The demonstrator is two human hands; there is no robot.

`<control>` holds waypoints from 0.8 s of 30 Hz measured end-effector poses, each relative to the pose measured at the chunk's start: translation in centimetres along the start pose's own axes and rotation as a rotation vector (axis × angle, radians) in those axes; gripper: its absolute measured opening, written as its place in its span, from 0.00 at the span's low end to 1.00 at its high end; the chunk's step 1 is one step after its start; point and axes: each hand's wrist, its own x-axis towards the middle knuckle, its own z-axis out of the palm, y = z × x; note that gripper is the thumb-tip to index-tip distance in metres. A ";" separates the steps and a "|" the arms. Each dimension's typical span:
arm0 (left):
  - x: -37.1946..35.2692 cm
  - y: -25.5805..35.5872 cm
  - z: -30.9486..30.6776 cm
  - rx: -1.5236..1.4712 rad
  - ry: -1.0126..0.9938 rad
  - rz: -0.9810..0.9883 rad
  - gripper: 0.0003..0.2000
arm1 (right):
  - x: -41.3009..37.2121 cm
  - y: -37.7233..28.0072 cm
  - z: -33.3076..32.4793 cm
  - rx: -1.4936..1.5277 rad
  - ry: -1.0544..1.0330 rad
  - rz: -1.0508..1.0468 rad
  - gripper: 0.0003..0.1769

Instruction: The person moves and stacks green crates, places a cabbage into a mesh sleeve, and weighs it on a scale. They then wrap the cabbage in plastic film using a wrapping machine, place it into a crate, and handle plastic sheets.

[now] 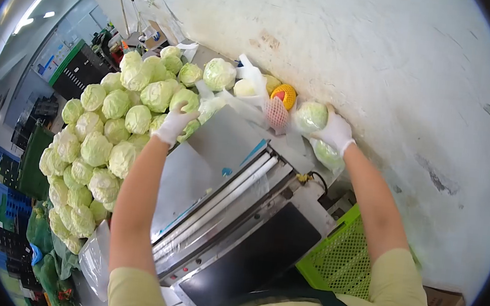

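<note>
got a wrapped cabbage (310,117) in the gloved right hand (336,132), gripped from its right side with fingers and thumb cupped around it. not so clear-cut with the gloved left hand (178,124): reaching in at the edge of a big cabbage heap (96,149) with fingers spread and a bit bent. right up by a loose cabbage (190,129), but honestly can't tell if gripping it or only touching.

just past the left fingertips, can see another pale green head (185,100), and off to the left of that hand, nothing but more of the heap, stacked high.

directly below the right hand, got a second wrapped cabbage (328,156), all shiny in its film. to the left of the right hand, past the held one, can spot a pink foam net (276,116) and a yellow foam net (286,95) close together, with a bit of red showing. farther left again, toward the left hand, got some crumpled white plastic (252,74).

between the hands and nearer the body, looking at a wrapping machine with a metal sheet (210,144), a film roll (216,203) and a black plate (250,248). below the right hand, beside the forearm, got a bright green crate (335,253).
</note>
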 end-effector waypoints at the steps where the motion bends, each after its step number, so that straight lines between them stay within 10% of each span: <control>1: 2.0 0.3 1.3 0.053 0.043 0.043 0.37 | -0.7 0.8 -0.4 0.054 0.022 -0.019 0.59; 3: 5.9 0.9 4.1 0.168 0.118 0.135 0.36 | -3.3 1.8 -1.8 0.192 0.118 -0.043 0.57; 6: 18.4 -5.8 6.8 0.001 -0.352 0.287 0.33 | -10.9 6.2 -4.1 0.495 0.294 0.032 0.54; 15: 26.6 -13.2 0.4 -0.163 -0.404 -0.153 0.26 | -34.5 21.4 5.9 1.385 0.465 0.946 0.48; 20: 19.0 -7.2 0.6 -0.206 -0.203 0.075 0.18 | -38.1 23.9 19.9 1.341 0.539 1.176 0.47; 22: 11.9 0.3 2.4 -0.113 0.169 -0.047 0.22 | -37.1 23.0 23.9 1.256 0.592 1.104 0.52; 24: 9.9 2.1 -1.7 0.046 0.000 0.321 0.26 | -36.6 20.9 27.5 1.023 0.626 1.116 0.57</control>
